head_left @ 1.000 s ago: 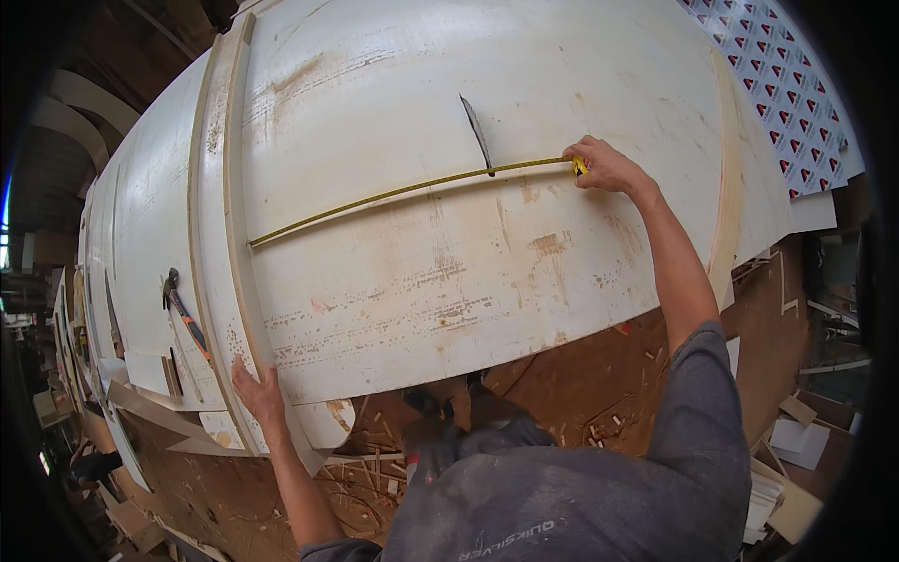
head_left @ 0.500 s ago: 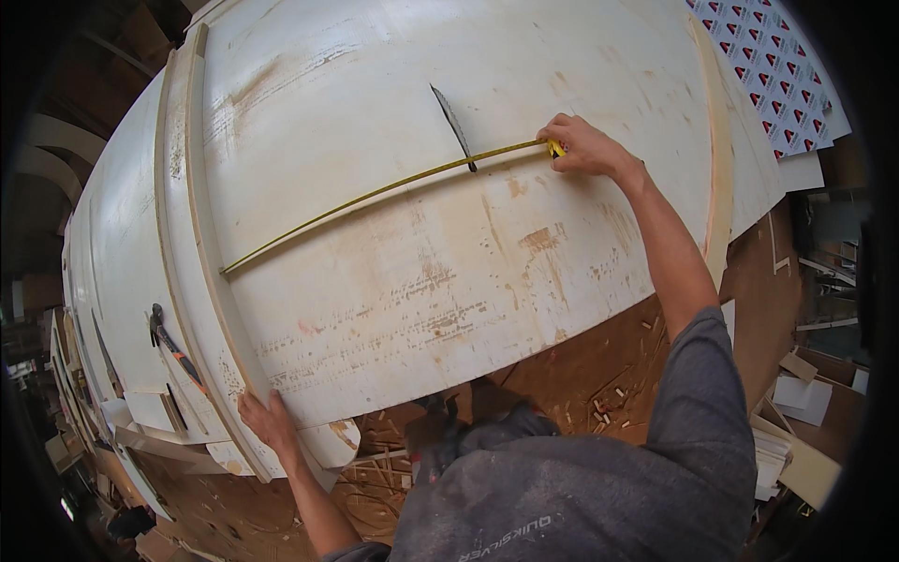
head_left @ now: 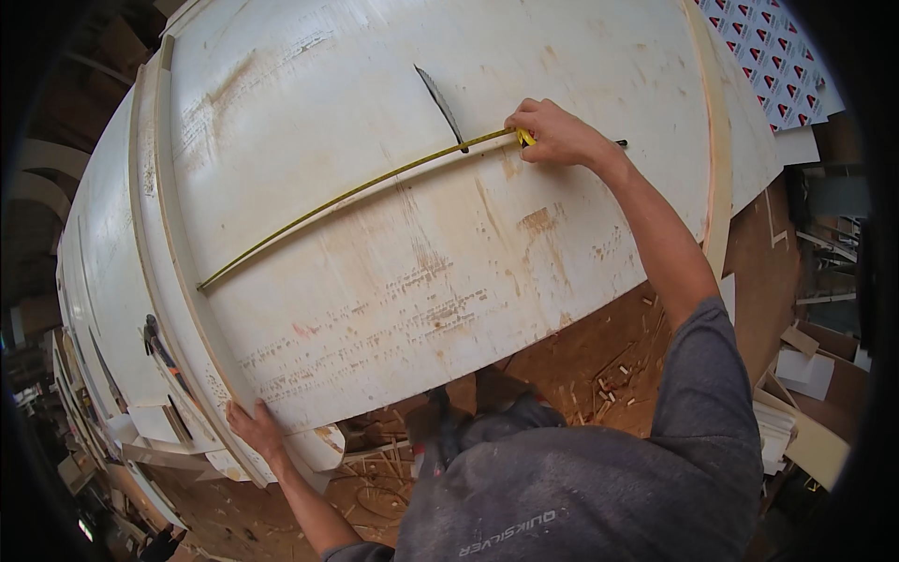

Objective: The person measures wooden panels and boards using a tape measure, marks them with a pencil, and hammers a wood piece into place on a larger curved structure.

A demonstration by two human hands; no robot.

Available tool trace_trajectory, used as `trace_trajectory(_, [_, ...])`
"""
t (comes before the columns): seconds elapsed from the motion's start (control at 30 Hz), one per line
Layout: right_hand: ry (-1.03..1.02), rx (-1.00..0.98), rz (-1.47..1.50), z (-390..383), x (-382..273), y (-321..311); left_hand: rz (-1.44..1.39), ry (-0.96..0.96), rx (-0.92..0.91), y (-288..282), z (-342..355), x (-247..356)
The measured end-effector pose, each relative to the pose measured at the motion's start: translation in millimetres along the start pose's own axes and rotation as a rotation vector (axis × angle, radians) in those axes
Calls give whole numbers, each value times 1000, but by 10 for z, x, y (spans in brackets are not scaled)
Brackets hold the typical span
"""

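In my right hand point(head_left: 554, 134) is a yellow tape measure point(head_left: 526, 138), its fingers closed round the case above a white, brown-stained panel point(head_left: 375, 290). The drawn-out yellow tape point(head_left: 328, 204) runs left and nearer, ending against a long pale wooden strip point(head_left: 178, 220). At the strip's near end my left hand point(head_left: 255, 427) grips its edge, thumb on the right side. Under the tape, beside the right hand, lies a dark, tapered saw-like blade point(head_left: 440, 105). A thin black tip point(head_left: 622, 143) shows just right of my right wrist; the rest is hidden.
A hammer point(head_left: 159, 345) lies left of the strip. Another wooden strip point(head_left: 715, 122) crosses the panel at the right, near a patterned sheet point(head_left: 773, 61). Wood scraps point(head_left: 613, 382) litter the brown floor below the near edge. Offcuts point(head_left: 801, 375) are piled at the lower right.
My right hand has moved left and a little farther away with the tape measure. The left hand, the wooden strip and the tape's end have shifted slightly left. The black tip now shows.
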State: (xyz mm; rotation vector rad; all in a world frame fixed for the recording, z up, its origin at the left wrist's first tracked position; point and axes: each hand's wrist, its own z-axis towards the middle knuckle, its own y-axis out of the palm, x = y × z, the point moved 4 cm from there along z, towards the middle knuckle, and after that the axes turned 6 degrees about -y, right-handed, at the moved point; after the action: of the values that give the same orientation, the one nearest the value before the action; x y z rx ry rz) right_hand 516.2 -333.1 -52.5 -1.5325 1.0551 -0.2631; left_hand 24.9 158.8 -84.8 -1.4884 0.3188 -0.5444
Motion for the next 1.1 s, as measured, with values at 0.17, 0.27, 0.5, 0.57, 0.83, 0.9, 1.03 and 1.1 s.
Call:
trace_trajectory(0.17, [-38,27,-40,91,-80,80,14,46,16,52,117,-217])
trace_trajectory(0.27, [-55,70,-34,113,-76,118,11,55,21,55,147,-263])
trace_trajectory(0.5, [-43,85,-45,111,-41,126,-56,25,-7,57,165,-223])
trace_trajectory(0.57, [-32,78,-57,118,-41,131,45,-16,-34,62,189,-143])
trace_trajectory(0.83, [-27,121,3,44,-230,87,69,-3,35,20,257,-93])
trace_trajectory(0.9, [-23,118,2,53,-247,100,51,1,41,-5,302,-48])
trace_trajectory(1.03, [-36,117,10,52,-236,85,35,-11,38,15,301,-8])
trace_trajectory(1.1, [-15,95,-14,57,-236,89,64,-28,25,17,305,-48])
